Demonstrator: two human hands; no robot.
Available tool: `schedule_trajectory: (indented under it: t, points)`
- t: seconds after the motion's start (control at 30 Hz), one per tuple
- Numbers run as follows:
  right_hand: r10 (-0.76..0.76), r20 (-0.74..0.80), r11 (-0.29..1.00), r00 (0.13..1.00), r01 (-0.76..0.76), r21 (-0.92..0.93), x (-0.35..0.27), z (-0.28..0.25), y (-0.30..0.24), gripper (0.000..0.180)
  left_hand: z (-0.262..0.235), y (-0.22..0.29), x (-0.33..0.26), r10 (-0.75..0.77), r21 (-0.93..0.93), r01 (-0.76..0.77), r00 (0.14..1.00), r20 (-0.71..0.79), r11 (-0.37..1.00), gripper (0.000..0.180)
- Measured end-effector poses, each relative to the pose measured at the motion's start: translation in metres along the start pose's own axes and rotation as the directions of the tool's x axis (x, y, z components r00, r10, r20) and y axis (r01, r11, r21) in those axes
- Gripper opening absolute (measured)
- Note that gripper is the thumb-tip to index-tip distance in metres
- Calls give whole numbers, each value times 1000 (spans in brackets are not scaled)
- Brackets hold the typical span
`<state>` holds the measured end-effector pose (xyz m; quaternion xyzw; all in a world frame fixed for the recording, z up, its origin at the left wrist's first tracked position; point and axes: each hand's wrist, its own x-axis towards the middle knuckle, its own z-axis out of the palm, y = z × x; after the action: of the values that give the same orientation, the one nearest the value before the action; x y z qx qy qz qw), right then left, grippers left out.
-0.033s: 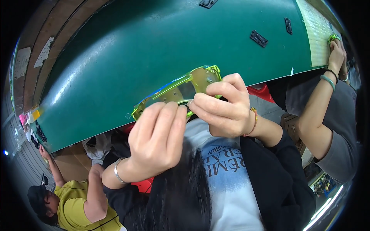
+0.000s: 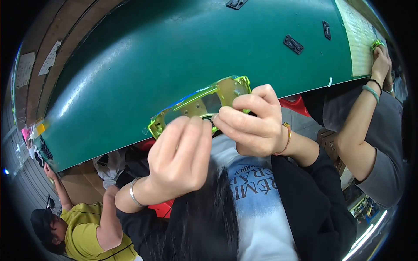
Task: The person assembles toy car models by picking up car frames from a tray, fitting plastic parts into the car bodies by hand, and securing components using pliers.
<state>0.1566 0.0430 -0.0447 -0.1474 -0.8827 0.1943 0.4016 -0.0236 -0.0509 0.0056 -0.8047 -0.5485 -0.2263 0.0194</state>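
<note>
- My left grip is closed, fingertips bunched on the near edge of the yellow-green casing.
- My right grip pinches that same edge, fingertips just beside my left ones.
- The casing hangs tilted between them, over the near side of the green desk.
- Little differs from before: both grips keep their hold; my left fingers sit slightly further right.
</note>
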Motion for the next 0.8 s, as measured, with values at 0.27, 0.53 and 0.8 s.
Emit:
schedule_trajectory:
  t: [0.27, 0.53, 0.8]
  points:
    - [-91, 23, 996, 996, 91, 19, 1, 4, 7, 20, 5, -9, 4, 33, -60, -34, 999, -25, 998, 27]
    - [-96, 178, 995, 979, 101, -20, 8, -16, 7, 22, -6, 9, 0, -87, -6, 87, 995, 39, 996, 22]
    - [-124, 132, 990, 983, 115, 79, 8, -5, 3, 27, -4, 6, -1, -2, 21, 2, 1000, 2, 1000, 22]
